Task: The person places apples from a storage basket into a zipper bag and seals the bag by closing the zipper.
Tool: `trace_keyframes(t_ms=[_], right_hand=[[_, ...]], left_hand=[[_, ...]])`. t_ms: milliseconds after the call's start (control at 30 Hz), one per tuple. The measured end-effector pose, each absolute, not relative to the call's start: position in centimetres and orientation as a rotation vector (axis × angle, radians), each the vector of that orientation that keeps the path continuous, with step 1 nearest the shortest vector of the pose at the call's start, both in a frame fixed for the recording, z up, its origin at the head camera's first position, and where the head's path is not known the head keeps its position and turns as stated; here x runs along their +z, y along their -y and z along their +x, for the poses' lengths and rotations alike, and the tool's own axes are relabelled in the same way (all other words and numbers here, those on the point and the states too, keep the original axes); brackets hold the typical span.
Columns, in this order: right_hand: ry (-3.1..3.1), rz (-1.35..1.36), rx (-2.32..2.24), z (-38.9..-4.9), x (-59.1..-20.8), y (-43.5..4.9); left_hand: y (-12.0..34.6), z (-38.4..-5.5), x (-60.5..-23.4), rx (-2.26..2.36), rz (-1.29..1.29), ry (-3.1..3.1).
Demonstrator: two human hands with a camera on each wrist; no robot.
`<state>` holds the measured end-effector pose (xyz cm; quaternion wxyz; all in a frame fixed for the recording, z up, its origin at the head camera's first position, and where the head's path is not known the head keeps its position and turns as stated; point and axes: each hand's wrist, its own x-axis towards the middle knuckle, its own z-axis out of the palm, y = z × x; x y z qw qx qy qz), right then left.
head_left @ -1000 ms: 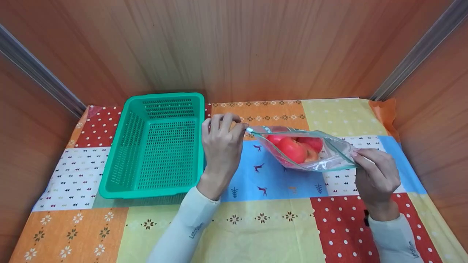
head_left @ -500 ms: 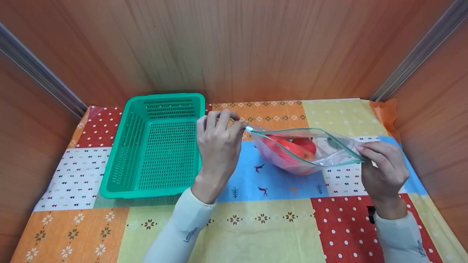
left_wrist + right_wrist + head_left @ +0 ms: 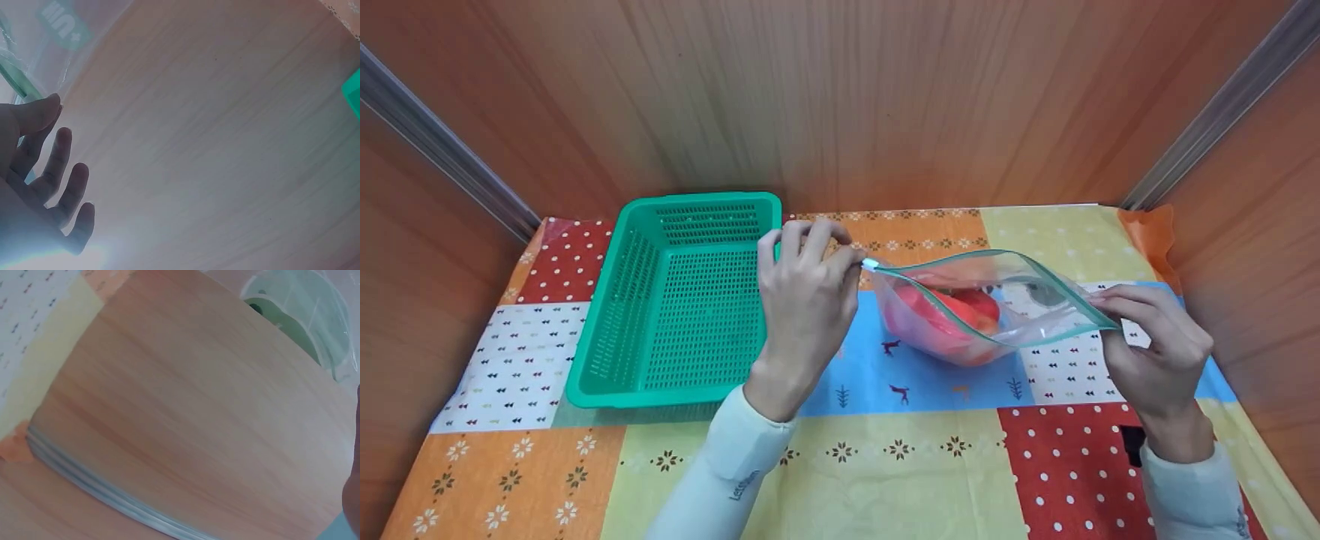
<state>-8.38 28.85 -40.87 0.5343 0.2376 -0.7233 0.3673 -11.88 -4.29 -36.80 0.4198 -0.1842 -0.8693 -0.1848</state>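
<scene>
A clear zipper bag [image 3: 1035, 334] with a green-edged mouth hangs spread between both hands. Several red apples [image 3: 934, 311] lie inside it, partly blurred by the plastic. My left hand [image 3: 806, 307] pinches the bag's left corner between thumb and index finger, beside a white slider [image 3: 870, 265]. Its other fingers are loosely bent, as the left wrist view of the hand [image 3: 50, 169] also shows. At the opposite corner, my right hand [image 3: 1162, 345] pinches the bag's edge. In the right wrist view only a sliver of that hand shows, near the bag's film [image 3: 332, 309].
A green perforated basket [image 3: 701, 315] with nothing in it stands to the left, close to my left hand. Under everything lies a patchwork tablecloth [image 3: 885, 480]. Wood-patterned panels [image 3: 847, 105] close in the back and both sides, joined by metal strips [image 3: 1207, 112].
My right hand has moved outward to the right and slightly up, widening the bag's mouth. My left hand has shifted slightly left. The apples have settled a little lower behind the plastic.
</scene>
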Motion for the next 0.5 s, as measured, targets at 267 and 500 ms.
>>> trace_keyframes(t_ms=[267, 500], right_hand=[[1.849, 0.621, 0.867, -7.49, -40.28, -28.87], [1.810, 0.590, 0.888, -7.65, -40.11, -28.99]], left_hand=[[4.64, -11.73, -36.30, -0.482, -0.475, 2.190], [5.12, -11.44, -35.85, -0.494, -0.506, 2.206]])
